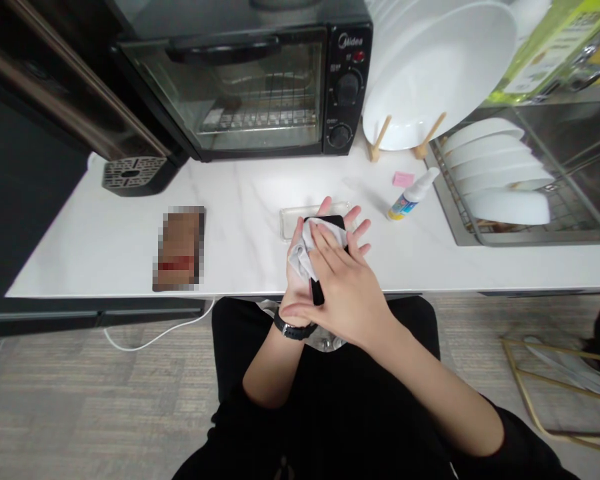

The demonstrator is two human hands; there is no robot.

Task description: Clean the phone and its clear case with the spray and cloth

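A black smartphone (pixel 317 293) lies along my upturned left hand (pixel 296 283), which holds it from beneath. The fingertips of that hand stick out past the phone's right side. My right hand (pixel 353 287) lies over the phone, pressing a light grey cloth (pixel 303 260) onto its face with the fingers. Much of the phone is hidden under cloth and hand. Just beyond my hands, a clear phone case (pixel 291 225) rests on the white counter (pixel 240 233), partly covered. A small white spray bottle (pixel 411 198) stands to the right, near a pink slip (pixel 403 179).
A black toaster oven (pixel 245 100) stands at the back. White plates (pixel 425 80) lean in a wooden rack, and bowls (pixel 505 203) sit in a wire rack by the sink at right. A blurred-out brown flat object (pixel 179 250) lies at left, before a drip tray (pixel 135 175).
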